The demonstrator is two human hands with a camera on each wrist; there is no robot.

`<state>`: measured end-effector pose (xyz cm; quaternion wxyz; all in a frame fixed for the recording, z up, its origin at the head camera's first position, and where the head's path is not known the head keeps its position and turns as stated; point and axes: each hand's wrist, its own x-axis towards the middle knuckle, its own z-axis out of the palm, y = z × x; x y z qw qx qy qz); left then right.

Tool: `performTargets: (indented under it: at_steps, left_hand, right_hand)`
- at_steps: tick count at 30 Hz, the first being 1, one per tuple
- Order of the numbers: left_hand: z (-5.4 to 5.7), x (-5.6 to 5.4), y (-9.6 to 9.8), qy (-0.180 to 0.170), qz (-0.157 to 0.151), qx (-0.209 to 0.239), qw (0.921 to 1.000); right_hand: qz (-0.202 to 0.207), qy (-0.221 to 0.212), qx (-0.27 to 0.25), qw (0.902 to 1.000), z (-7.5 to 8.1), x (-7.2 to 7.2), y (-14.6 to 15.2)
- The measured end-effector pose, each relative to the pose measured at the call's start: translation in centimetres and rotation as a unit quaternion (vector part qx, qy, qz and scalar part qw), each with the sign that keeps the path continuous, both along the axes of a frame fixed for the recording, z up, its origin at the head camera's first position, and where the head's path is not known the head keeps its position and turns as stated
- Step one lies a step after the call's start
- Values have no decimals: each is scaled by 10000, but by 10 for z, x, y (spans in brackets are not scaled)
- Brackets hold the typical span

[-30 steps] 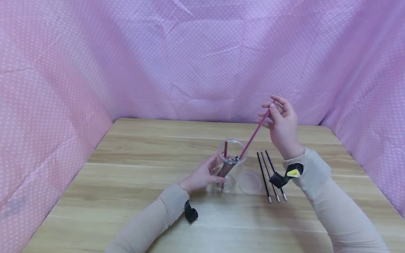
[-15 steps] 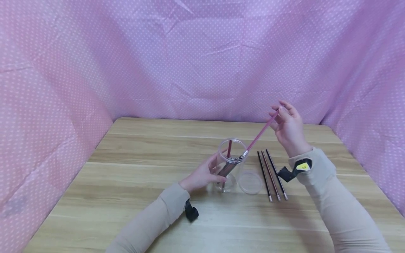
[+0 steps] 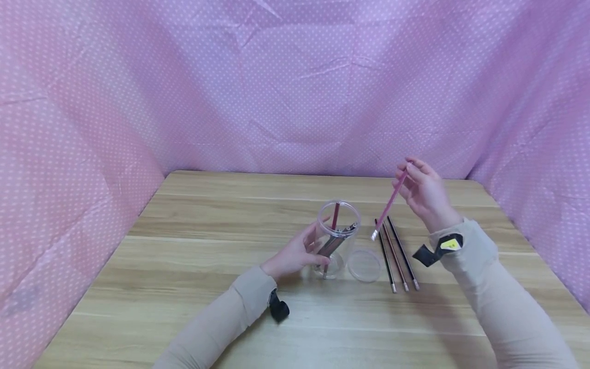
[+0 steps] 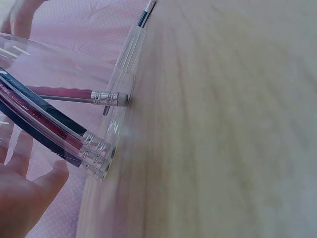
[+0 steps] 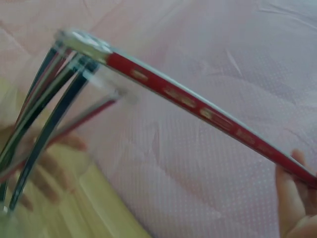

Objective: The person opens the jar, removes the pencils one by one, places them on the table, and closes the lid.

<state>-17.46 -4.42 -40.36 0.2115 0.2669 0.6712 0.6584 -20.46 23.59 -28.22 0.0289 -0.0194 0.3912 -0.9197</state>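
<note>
My left hand [image 3: 295, 254] grips a clear plastic jar [image 3: 338, 246] that stands upright on the table. Inside it lean several dark pencils [image 4: 44, 111], and a red pencil [image 3: 335, 215] stands apart from them, its eraser end at the bottom in the left wrist view. My right hand [image 3: 426, 195] pinches a red pencil [image 5: 193, 109] near its far end, raised to the right of the jar. That pencil's silver ferrule and eraser point down and left, outside the jar's rim. Below it, three pencils [image 3: 397, 256] lie side by side on the table.
A clear round lid [image 3: 364, 265] lies flat between the jar and the loose pencils. The wooden table [image 3: 221, 205] is walled by a pink dotted cloth [image 3: 295, 87] at the back and both sides.
My right hand has moved right and slightly down, drawing the red pencil out of the jar; its eraser end is now outside. The left hand keeps its grip on the jar.
</note>
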Motion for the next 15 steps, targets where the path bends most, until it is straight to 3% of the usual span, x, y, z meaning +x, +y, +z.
performTargets:
  at_steps: [3, 5, 10, 15]
  left_hand:
    - [-1, 0, -1, 17, 42, -56, 10000]
    - [-1, -1, -1, 36, 63, -66, 10000]
    - [-2, -2, -1, 29, 29, 2, 10000]
    - [-3, -2, -1, 32, 3, -7, 10000]
  right_hand:
    - [599, 105, 1086, 9922, -15, -1, 6]
    - [851, 185, 1974, 9764, -28, -1, 10]
    - [963, 298, 3944, 9134, -54, -4, 26]
    - [938, 337, 5222, 8470, -68, -14, 49]
